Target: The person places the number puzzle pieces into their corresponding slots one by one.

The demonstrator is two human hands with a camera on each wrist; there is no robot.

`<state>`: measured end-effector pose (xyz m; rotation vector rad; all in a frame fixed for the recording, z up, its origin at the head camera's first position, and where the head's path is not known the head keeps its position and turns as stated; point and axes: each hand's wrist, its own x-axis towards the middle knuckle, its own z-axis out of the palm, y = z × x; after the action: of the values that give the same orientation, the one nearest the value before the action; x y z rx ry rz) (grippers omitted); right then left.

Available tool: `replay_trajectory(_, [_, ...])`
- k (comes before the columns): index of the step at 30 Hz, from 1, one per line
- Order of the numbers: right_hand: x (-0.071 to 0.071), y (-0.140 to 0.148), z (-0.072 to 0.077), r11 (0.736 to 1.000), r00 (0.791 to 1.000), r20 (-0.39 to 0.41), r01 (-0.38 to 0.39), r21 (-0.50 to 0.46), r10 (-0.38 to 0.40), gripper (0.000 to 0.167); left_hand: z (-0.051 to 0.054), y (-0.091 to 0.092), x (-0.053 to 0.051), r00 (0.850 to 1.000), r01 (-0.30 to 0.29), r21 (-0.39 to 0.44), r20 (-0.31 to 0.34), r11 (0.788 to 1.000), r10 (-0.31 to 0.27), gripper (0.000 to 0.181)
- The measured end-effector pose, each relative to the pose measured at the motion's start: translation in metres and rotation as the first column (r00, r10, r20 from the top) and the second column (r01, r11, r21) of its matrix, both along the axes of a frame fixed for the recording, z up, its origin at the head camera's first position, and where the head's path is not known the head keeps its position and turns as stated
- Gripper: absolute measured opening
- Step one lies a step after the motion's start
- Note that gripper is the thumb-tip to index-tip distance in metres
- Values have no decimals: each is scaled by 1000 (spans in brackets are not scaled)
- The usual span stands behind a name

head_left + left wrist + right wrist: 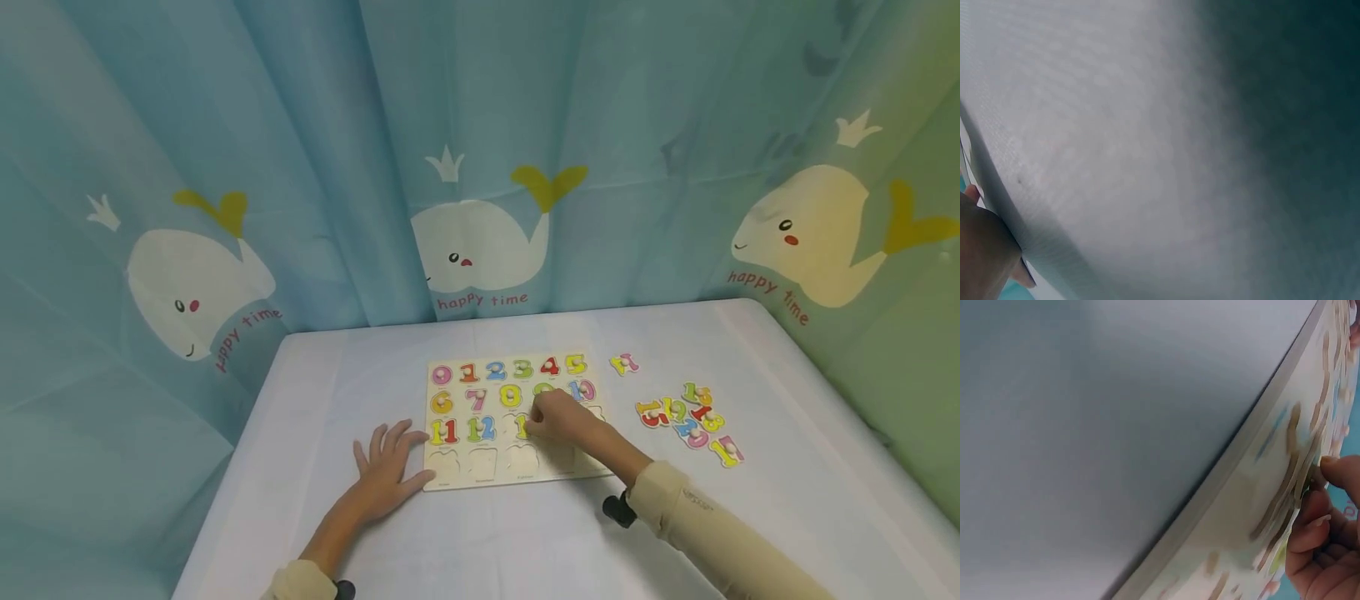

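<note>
A wooden number puzzle board [491, 481] lies flat on the table, with pieces 0 to 12 in its upper rows. My right hand [558, 417] is over its third row, thumb and fingers pinching a number puzzle piece [521, 428]. A yellow 1 shows on that piece; its other digit is hidden behind the hand. In the right wrist view, the fingertips [1330, 467] hold the piece close against the board. Flat on the table, my left hand [384, 479] spreads its fingers, with thumb and fingertips at the board's left edge.
Several loose number pieces [693, 429] lie in a cluster right of the board, some overlapping. One more piece [623, 364] lies apart, near the board's upper right corner. A blue curtain [330, 208] with whales hangs behind the white-covered table [360, 367].
</note>
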<state>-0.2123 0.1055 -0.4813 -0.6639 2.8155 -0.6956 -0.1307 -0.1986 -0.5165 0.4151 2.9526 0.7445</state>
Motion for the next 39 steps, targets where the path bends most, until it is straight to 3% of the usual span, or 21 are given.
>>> replay_trajectory(10, [0, -20, -2, 999, 1000, 10, -27, 35, 27, 31, -1, 1, -1, 1000, -5, 11, 6, 1000, 5, 54])
replay_trajectory(13, [2, -18, 0, 1000, 999, 35, -21, 18, 20, 29, -2, 2, 1, 1000, 1, 18, 3, 1000, -1, 54])
replay_trajectory(17, [-2, -6, 10, 999, 996, 77, -48, -25, 50, 15, -3, 2, 2, 1000, 4, 14, -10, 1000, -4, 54])
replay_trajectory(20, [-14, 11, 25, 999, 998, 29, -47, -20, 48, 13, -2, 3, 1, 999, 8, 9, -34, 1000, -7, 53])
replay_trajectory(24, [-36, 48, 41, 993, 992, -62, 115, 40, -112, 14, -2, 2, 0, 999, 2, 7, -36, 1000, -2, 53])
replay_trajectory(27, [-49, 79, 40, 958, 962, -83, 269, 97, -262, 14, -3, 0, 0, 999, 1, 17, -39, 1000, 0, 53])
replay_trajectory(30, [-57, 106, 29, 922, 929, -68, 369, 121, -363, 18, -3, 0, 1, 998, 8, 26, -57, 1000, -7, 52])
replay_trajectory(35, [-67, 126, 11, 905, 905, 57, 418, 82, -423, 26, -3, 0, 0, 998, 9, 23, -56, 1000, -7, 52])
replay_trajectory(39, [-71, 127, 5, 894, 894, 55, 438, 95, -444, 25, -3, 0, 0, 1000, 5, 15, -30, 1000, -5, 53])
